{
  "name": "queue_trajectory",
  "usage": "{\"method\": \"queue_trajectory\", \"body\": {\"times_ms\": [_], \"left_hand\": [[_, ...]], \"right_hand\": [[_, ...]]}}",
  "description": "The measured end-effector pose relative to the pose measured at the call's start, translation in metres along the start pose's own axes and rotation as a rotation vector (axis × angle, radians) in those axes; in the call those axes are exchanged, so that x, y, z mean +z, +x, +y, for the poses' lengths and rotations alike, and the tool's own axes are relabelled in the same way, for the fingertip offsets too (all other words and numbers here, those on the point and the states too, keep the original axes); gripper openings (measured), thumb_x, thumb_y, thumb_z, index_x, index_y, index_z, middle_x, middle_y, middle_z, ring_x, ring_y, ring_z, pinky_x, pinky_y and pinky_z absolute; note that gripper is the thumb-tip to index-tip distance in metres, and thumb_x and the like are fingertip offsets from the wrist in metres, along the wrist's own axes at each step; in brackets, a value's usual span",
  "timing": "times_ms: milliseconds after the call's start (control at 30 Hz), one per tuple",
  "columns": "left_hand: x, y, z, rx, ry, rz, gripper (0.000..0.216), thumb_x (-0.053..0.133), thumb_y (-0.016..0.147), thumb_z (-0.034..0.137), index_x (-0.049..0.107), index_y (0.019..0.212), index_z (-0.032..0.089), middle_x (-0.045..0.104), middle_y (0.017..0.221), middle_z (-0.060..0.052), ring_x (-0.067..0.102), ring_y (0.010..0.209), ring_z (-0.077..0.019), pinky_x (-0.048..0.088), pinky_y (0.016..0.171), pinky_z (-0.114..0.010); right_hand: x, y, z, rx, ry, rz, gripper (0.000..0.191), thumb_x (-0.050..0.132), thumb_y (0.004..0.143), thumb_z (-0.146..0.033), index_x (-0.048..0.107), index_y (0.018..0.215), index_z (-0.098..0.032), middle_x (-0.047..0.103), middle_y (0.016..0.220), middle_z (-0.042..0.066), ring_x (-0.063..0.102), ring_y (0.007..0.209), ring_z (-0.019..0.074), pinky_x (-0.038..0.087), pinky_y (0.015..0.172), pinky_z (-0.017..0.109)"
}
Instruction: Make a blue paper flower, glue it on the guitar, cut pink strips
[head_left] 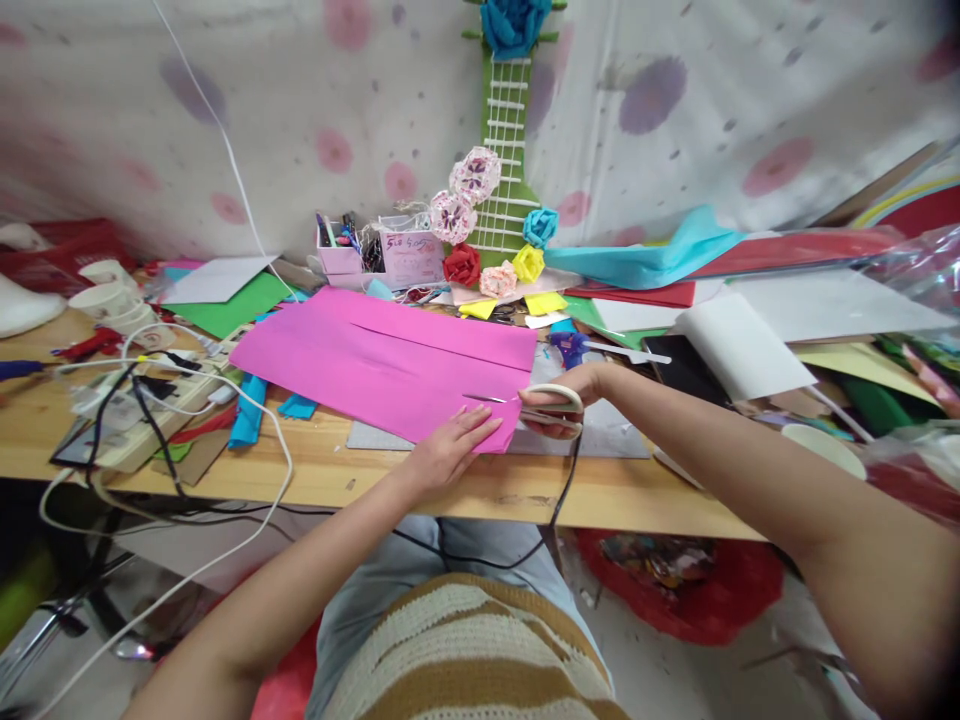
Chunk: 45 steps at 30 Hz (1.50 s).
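A large bright pink sheet (390,365) of paper or thin foam lies across the middle of the desk, with a long slit near its far edge. My right hand (574,395) is closed round the pale handles of a pair of scissors (561,398) at the sheet's right edge. One scissor blade shows on top of the pink surface; the other is hidden. Flat on the near right corner of the sheet rests my left hand (450,447), its fingers stretched toward the scissors. A grey board (375,436) shows under the sheet.
White and black cables and a power strip (161,410) crowd the left. A blue glue gun (571,347) lies behind my right hand. At the back stand a pink pen box (409,258) and a green guitar-shaped decoration (508,150) with paper flowers. Coloured sheets cover the right.
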<state>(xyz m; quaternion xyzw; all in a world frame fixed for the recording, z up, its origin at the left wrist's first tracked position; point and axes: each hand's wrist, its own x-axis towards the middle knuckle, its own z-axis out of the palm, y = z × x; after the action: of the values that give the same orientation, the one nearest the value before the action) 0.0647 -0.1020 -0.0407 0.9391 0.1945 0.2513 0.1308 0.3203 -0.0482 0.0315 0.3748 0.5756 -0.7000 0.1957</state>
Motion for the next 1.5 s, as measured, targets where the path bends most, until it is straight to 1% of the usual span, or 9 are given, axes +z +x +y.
{"method": "queue_trajectory", "body": {"times_ms": [233,400,500,667,867,1000,1100,1333,1500], "left_hand": [[0.003,-0.003,-0.002,0.011,0.016,0.018,0.050,0.030,0.093,0.020,0.022,0.142,0.022,0.037,0.143,-0.011,0.027,0.136,-0.0180,0.030,0.111,-0.043],[0.005,-0.003,-0.003,0.011,0.020,0.012,0.050,0.031,0.093,0.019,0.023,0.142,0.020,0.038,0.142,-0.012,0.028,0.135,-0.0185,0.029,0.111,-0.042],[0.005,-0.003,-0.003,-0.001,0.018,-0.003,0.051,0.031,0.093,0.019,0.021,0.143,0.020,0.036,0.144,-0.011,0.027,0.136,-0.0185,0.029,0.111,-0.041],[0.006,-0.004,-0.003,0.004,0.021,-0.012,0.051,0.031,0.093,0.020,0.021,0.143,0.021,0.035,0.144,-0.011,0.027,0.136,-0.0188,0.028,0.112,-0.043],[0.007,-0.004,-0.004,0.005,0.007,-0.001,0.051,0.032,0.092,0.019,0.022,0.142,0.021,0.035,0.144,-0.012,0.026,0.136,-0.0192,0.029,0.111,-0.043],[0.004,-0.003,-0.002,-0.003,-0.017,-0.016,0.052,0.030,0.092,0.018,0.020,0.143,0.022,0.032,0.145,-0.010,0.024,0.137,-0.0186,0.027,0.112,-0.044],[0.001,-0.002,0.000,0.015,-0.048,0.012,0.053,0.029,0.092,0.018,0.018,0.144,0.023,0.031,0.146,-0.009,0.024,0.137,-0.0181,0.025,0.113,-0.043],[0.001,-0.002,-0.001,0.027,-0.079,0.071,0.056,0.031,0.092,0.017,0.013,0.145,0.025,0.027,0.148,-0.008,0.022,0.137,-0.0196,0.026,0.113,-0.043],[0.003,-0.003,-0.002,0.047,-0.084,0.075,0.059,0.032,0.091,0.015,0.012,0.145,0.026,0.025,0.149,-0.008,0.022,0.138,-0.0204,0.026,0.112,-0.044]], "right_hand": [[-0.001,0.008,-0.004,-0.066,0.030,-0.028,0.073,0.042,0.062,-0.084,0.050,0.076,-0.013,0.051,0.064,0.003,0.051,0.061,0.0132,0.038,0.044,0.021],[-0.007,0.018,0.002,-0.079,0.041,-0.010,0.072,0.041,0.062,-0.084,0.050,0.073,-0.013,0.050,0.062,0.002,0.049,0.058,0.0119,0.035,0.041,0.021],[-0.006,0.019,0.003,-0.098,0.038,0.001,0.072,0.041,0.062,-0.084,0.049,0.070,-0.013,0.048,0.060,0.000,0.047,0.055,0.0104,0.033,0.040,0.020],[-0.004,0.018,0.003,-0.105,0.103,0.018,0.068,0.050,0.058,-0.082,0.043,0.067,-0.015,0.041,0.056,-0.004,0.039,0.049,0.0060,0.034,0.042,0.020],[-0.004,0.019,0.008,-0.115,0.130,0.117,0.063,0.055,0.061,-0.076,0.038,0.065,-0.016,0.035,0.053,-0.008,0.032,0.045,0.0028,0.031,0.042,0.018],[-0.003,0.017,0.006,-0.107,0.115,0.081,0.065,0.050,0.061,-0.080,0.039,0.067,-0.016,0.038,0.055,-0.006,0.040,0.049,0.0052,0.034,0.044,0.019],[-0.004,0.015,0.004,-0.071,0.092,0.040,0.069,0.046,0.059,-0.084,0.043,0.070,-0.016,0.043,0.057,-0.003,0.045,0.053,0.0073,0.035,0.044,0.019],[-0.005,0.015,-0.012,-0.027,-0.055,0.020,0.079,0.028,0.062,-0.088,0.050,0.070,-0.013,0.051,0.058,0.001,0.049,0.053,0.0090,0.029,0.039,0.019],[-0.007,0.020,-0.025,-0.006,-0.122,0.052,0.080,0.030,0.061,-0.088,0.052,0.068,-0.012,0.053,0.058,0.003,0.051,0.055,0.0100,0.026,0.039,0.018]]}}
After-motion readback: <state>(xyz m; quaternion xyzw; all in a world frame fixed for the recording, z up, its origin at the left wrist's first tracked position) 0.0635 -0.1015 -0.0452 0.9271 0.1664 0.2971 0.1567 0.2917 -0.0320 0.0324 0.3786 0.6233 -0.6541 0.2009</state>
